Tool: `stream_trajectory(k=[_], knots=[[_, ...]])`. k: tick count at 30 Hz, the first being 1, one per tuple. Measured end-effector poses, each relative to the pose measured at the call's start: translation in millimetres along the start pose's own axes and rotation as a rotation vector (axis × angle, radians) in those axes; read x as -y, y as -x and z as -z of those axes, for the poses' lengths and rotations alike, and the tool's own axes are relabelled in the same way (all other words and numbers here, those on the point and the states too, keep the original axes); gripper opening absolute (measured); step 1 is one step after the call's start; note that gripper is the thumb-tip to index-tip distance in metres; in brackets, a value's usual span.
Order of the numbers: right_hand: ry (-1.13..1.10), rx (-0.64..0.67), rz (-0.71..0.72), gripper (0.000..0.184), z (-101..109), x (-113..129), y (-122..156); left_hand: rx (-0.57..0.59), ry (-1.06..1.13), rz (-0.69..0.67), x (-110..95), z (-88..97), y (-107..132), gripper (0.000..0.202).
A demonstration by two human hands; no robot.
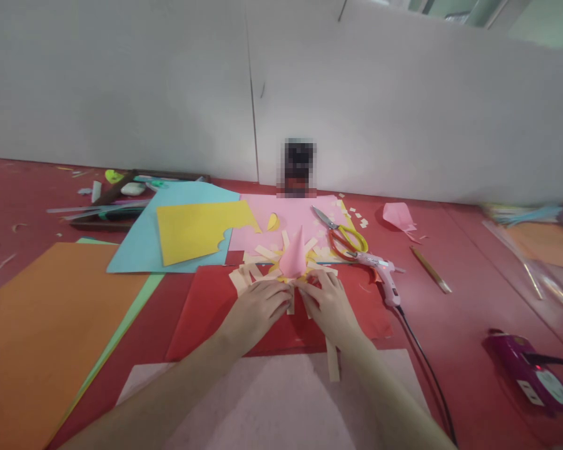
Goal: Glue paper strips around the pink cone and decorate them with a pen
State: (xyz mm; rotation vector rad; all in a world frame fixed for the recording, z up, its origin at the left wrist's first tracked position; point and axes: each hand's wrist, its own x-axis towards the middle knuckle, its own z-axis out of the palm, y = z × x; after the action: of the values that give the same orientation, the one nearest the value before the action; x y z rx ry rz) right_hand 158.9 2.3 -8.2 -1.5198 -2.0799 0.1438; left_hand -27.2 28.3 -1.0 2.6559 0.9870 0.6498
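A pink paper cone stands upright at the centre, ringed by yellow paper pieces and cream paper strips that fan outward like a flower. My left hand is at the near left side of the cone, its fingers closed on a cream strip. From the right, my right hand reaches to the same near edge, thumb and fingers pinched on the strips there. Fingertips of both hands almost meet and partly hide what they grip. Beneath them lies a red sheet. One loose cream strip lies under my right wrist.
Scissors and a pink glue gun with a cord lie to the right, near a craft knife. A purple power strip sits farther right. Yellow, blue and orange sheets cover the left.
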Motion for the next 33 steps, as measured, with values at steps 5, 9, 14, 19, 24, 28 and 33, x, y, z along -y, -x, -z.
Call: stream_trajectory(k=[5, 9, 14, 19, 24, 28, 33], knots=[[0.007, 0.003, 0.005, 0.028, -1, 0, 1, -0.003, -0.069, -0.057, -3, 0.5, 0, 0.016], [0.010, 0.003, -0.002, 0.029, -2, -2, 1, 0.018, -0.116, -0.076, -6, 1.8, -1, 0.017], [0.030, 0.013, -0.007, 0.031, -3, 0, 1, 0.101, -0.005, 0.020, -12, 8.5, -5, 0.012], [0.011, 0.017, -0.023, 0.030, -2, 0, 0, 0.098, 0.006, 0.032, -14, 9.6, -6, 0.011], [-0.170, -0.022, -0.063, 0.032, -3, -6, -1, -0.024, -0.082, -0.044, -11, 1.9, -1, 0.019], [-0.232, -0.047, -0.092, 0.030, -2, -6, -3, -0.047, -0.134, -0.024, -11, -3.1, 1, 0.025], [-0.235, -0.034, -0.109, 0.030, 0, -2, -5, 0.007, -0.202, -0.011, -16, -4.1, 0, 0.035]])
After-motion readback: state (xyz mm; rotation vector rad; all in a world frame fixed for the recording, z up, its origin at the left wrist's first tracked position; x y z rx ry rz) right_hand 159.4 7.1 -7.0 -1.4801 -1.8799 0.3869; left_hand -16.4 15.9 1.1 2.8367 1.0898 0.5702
